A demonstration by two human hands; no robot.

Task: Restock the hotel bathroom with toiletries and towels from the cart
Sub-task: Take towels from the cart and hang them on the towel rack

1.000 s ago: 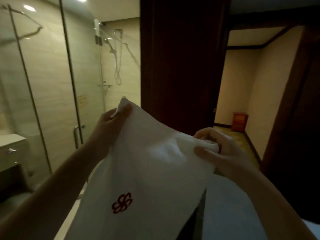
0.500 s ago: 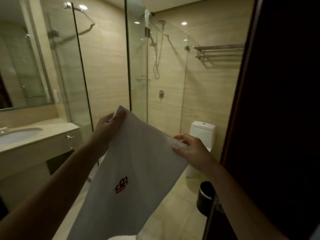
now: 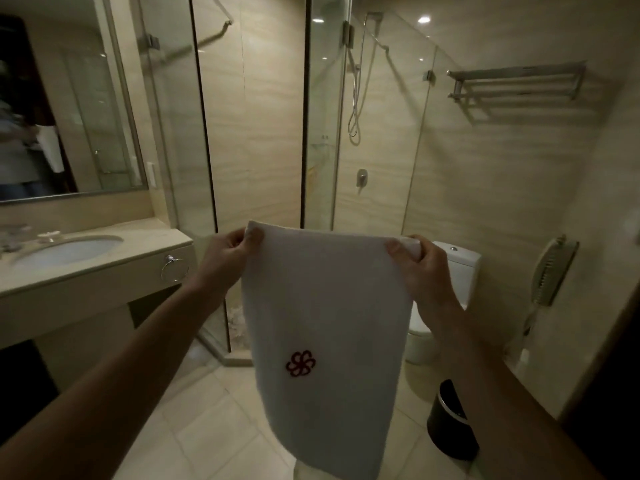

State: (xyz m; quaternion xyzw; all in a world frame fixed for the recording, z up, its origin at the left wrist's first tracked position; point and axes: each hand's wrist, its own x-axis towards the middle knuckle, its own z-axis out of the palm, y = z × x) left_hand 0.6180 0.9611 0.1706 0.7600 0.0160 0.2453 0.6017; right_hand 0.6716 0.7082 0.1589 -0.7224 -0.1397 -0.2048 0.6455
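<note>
A white towel (image 3: 329, 306) with a dark red flower emblem hangs flat in front of me, stretched by its two top corners. My left hand (image 3: 227, 259) pinches the top left corner. The top right corner is pinched by my right hand (image 3: 420, 271). The towel's top edge is level, at about chest height, and its lower end hangs toward the floor. A metal towel rack (image 3: 516, 84) is fixed high on the right wall, with nothing on it. A chrome towel ring (image 3: 174, 267) hangs on the front of the vanity, left of my left hand.
The vanity counter (image 3: 152, 237) with a sink (image 3: 65, 251) stands at left under a mirror (image 3: 65, 109). A glass shower enclosure (image 3: 311, 133) fills the middle. A toilet (image 3: 453, 271), a black bin (image 3: 450, 420) and a wall phone (image 3: 550, 271) are at right.
The view has swung from the doorway into the bathroom. The towel, held slanted before, is now pulled level and flat between both hands.
</note>
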